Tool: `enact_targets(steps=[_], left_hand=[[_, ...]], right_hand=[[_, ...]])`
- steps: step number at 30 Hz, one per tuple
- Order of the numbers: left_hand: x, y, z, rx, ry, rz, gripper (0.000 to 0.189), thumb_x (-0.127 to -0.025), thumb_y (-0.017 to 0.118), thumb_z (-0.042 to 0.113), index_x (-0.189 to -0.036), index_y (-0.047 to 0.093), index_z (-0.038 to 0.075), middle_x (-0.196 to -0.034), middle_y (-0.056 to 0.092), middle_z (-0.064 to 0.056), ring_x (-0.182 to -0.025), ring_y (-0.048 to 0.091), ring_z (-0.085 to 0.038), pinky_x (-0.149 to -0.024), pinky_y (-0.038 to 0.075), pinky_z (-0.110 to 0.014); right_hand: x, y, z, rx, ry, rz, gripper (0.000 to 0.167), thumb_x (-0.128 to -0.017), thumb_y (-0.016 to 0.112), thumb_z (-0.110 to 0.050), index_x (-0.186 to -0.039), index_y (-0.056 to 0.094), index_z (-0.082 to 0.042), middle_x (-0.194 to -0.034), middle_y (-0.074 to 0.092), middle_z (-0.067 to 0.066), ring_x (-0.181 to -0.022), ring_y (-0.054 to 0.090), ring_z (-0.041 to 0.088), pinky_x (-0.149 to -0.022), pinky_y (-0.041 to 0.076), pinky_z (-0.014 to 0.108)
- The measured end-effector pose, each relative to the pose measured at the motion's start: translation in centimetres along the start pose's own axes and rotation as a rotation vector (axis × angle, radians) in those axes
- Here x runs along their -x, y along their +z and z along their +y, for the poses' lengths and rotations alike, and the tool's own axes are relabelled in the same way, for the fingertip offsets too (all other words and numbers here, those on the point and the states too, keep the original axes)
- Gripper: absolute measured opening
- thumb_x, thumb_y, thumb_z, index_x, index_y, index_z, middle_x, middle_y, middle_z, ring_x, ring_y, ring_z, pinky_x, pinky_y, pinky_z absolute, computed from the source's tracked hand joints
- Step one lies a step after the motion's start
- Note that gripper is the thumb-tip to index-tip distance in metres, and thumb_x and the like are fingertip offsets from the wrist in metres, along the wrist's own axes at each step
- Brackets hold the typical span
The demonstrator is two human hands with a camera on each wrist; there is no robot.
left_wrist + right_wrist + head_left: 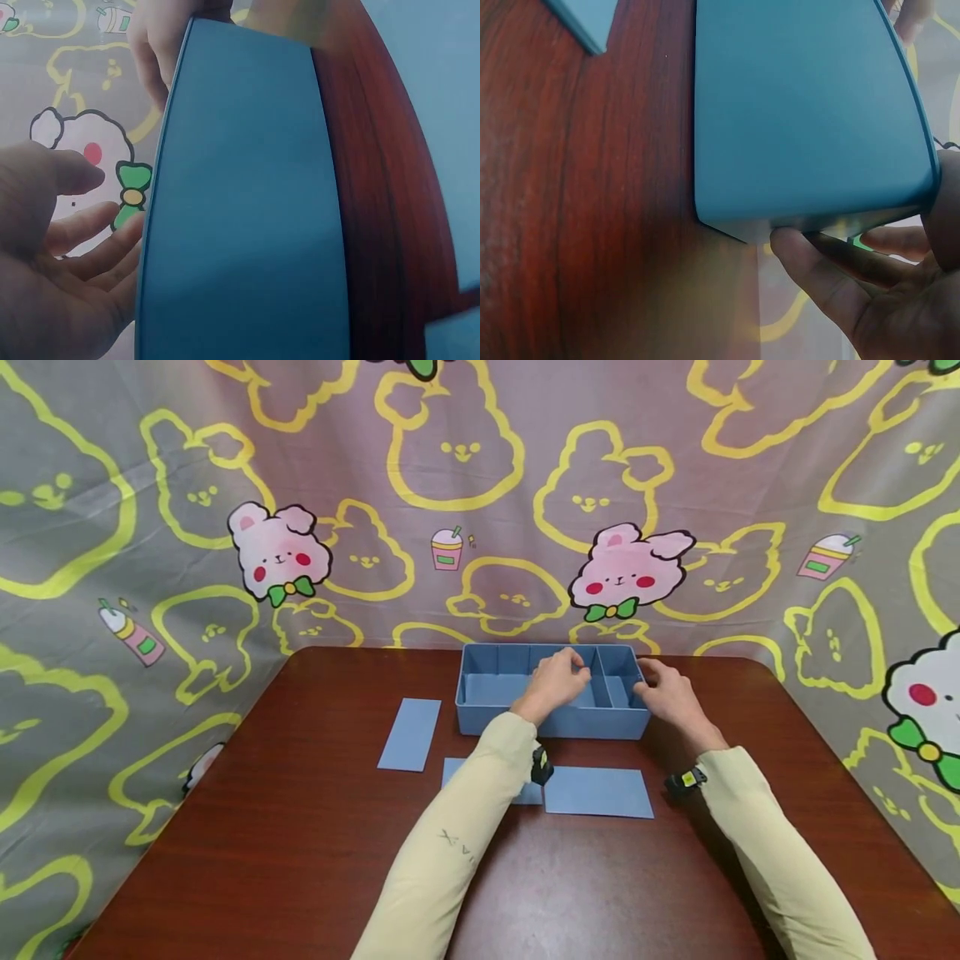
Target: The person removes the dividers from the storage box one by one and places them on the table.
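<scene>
A blue rectangular box (495, 720) stands on the table, its top uncovered. A thin divider (602, 678) crosses its inside near the right end, setting off a narrow compartment from a wider one. My left hand (555, 681) hovers over the wider compartment with loosely bent fingers and nothing between them; the left wrist view shows it just beyond the front wall (240, 187). At the right end, my right hand (670, 695) grips the end wall at its rim. In the right wrist view a fingertip (786, 238) presses the outside of that wall.
Three flat blue panels lie on the brown table (300, 827): a slanted one (410, 735) left of the box, a middle one (531, 794) partly under my left sleeve, and one (598, 792) in front. A patterned curtain (510, 468) hangs close behind and beside the table.
</scene>
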State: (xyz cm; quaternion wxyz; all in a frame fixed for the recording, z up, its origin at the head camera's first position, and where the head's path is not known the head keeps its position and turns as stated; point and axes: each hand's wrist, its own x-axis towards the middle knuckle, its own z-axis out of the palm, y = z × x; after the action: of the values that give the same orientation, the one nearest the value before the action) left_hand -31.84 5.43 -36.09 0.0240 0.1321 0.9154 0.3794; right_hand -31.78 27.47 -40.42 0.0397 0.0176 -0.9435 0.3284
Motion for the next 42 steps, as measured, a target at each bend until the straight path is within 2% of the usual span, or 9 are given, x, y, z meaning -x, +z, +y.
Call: enact_targets(steps=[8, 13, 18, 23, 29, 37, 42], left_hand=[[-0.5, 1.5, 0.7, 0.032, -0.023, -0.07, 0.03, -0.099, 0.056, 0.036, -0.122, 0.055, 0.018, -0.099, 0.064, 0.003, -0.083, 0.06, -0.01, -0.074, 0.049, -0.029], [-0.4, 1.9, 1.3, 0.071, -0.017, -0.076, 0.042, -0.098, 0.058, 0.036, -0.134, 0.051, 0.015, -0.108, 0.064, -0.001, -0.086, 0.062, -0.012, -0.079, 0.051, -0.031], [-0.4, 2.1, 1.5, 0.131, -0.042, -0.075, 0.053, -0.097, 0.06, 0.036, -0.143, 0.045, 0.015, -0.131, 0.06, -0.006, -0.1, 0.062, -0.014, -0.091, 0.052, -0.035], [-0.7, 2.7, 1.4, 0.136, -0.068, -0.07, 0.055, -0.097, 0.059, 0.034, -0.146, 0.043, 0.015, -0.143, 0.053, -0.005, -0.119, 0.059, -0.019, -0.098, 0.05, -0.037], [-1.1, 3.4, 1.7, 0.128, -0.096, -0.062, 0.054, -0.097, 0.06, 0.034, -0.146, 0.046, 0.017, -0.144, 0.053, -0.002, -0.126, 0.056, -0.019, -0.101, 0.049, -0.037], [-1.0, 4.0, 2.3, 0.14, -0.113, -0.078, 0.055, -0.096, 0.061, 0.033, -0.146, 0.045, 0.015, -0.142, 0.054, -0.002, -0.118, 0.06, -0.017, -0.098, 0.05, -0.035], [-1.2, 4.2, 2.2, 0.127, -0.131, -0.08, 0.057, -0.095, 0.063, 0.034, -0.146, 0.046, 0.014, -0.144, 0.053, -0.003, -0.121, 0.059, -0.018, -0.099, 0.05, -0.035]], right_hand=[[-0.1, 0.1, 0.1, 0.001, 0.009, 0.004, 0.056, -0.097, 0.049, -0.018, -0.15, 0.035, -0.003, -0.14, 0.048, 0.033, -0.106, 0.061, 0.044, -0.072, 0.049, 0.039], [-0.1, 0.1, 0.2, -0.005, -0.002, 0.009, 0.055, -0.097, 0.049, -0.018, -0.149, 0.036, -0.003, -0.138, 0.05, 0.033, -0.106, 0.062, 0.046, -0.074, 0.052, 0.042], [-0.3, 0.1, 0.2, 0.003, -0.001, 0.016, 0.055, -0.097, 0.049, -0.017, -0.149, 0.037, -0.003, -0.139, 0.05, 0.032, -0.106, 0.062, 0.044, -0.071, 0.05, 0.038], [-0.3, 0.1, 0.4, 0.001, 0.0, 0.008, 0.056, -0.097, 0.049, -0.018, -0.15, 0.036, -0.004, -0.14, 0.049, 0.032, -0.106, 0.062, 0.043, -0.071, 0.048, 0.036], [-0.3, 0.2, 0.4, 0.002, 0.004, 0.007, 0.056, -0.097, 0.048, -0.018, -0.15, 0.036, -0.003, -0.139, 0.05, 0.033, -0.104, 0.062, 0.043, -0.071, 0.049, 0.037], [-0.1, 0.1, 0.1, 0.002, 0.004, 0.0, 0.056, -0.098, 0.048, -0.018, -0.15, 0.035, -0.004, -0.137, 0.052, 0.033, -0.093, 0.063, 0.037, -0.07, 0.047, 0.036], [-0.1, 0.0, 0.0, 0.008, 0.004, -0.001, 0.056, -0.098, 0.049, -0.017, -0.15, 0.035, -0.003, -0.137, 0.051, 0.034, -0.089, 0.062, 0.035, -0.065, 0.045, 0.034]])
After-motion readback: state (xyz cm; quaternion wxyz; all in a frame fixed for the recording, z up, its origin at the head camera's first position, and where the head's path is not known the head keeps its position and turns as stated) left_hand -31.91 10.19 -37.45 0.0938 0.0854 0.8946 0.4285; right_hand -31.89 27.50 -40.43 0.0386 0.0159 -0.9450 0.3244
